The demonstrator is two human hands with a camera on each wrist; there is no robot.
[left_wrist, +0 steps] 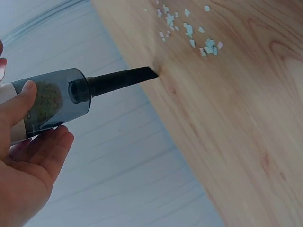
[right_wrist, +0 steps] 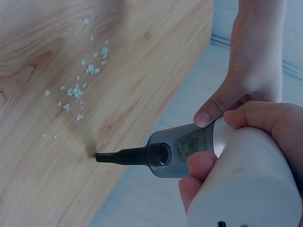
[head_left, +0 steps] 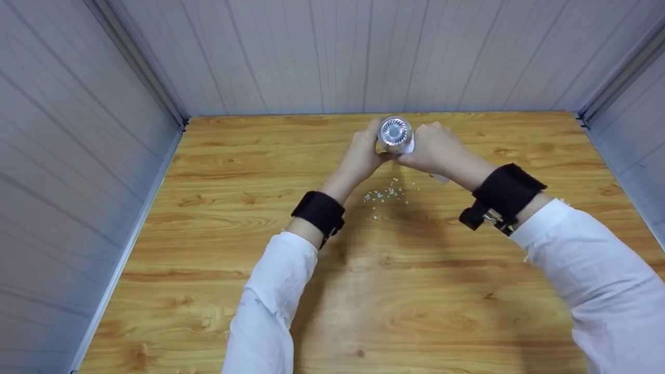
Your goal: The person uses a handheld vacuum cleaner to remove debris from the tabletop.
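Both hands hold a small handheld vacuum (head_left: 395, 133) at the far middle of the wooden table (head_left: 249, 171); its silver rear vent faces the head camera. My left hand (head_left: 368, 151) grips the dark see-through dust cup (left_wrist: 53, 100), thumb on top and fingers beneath. My right hand (head_left: 428, 149) wraps round the white body (right_wrist: 246, 184). The black nozzle (right_wrist: 120, 156) slants down and its tip touches the wood. Several small white scraps (head_left: 387, 193) lie on the table a little nearer to me than the nozzle tip.
Grey panelled walls (head_left: 337, 52) close the table in on the left, back and right. A black band with a camera sits on each wrist (head_left: 319, 212). White sleeves (head_left: 587, 270) cover both forearms.
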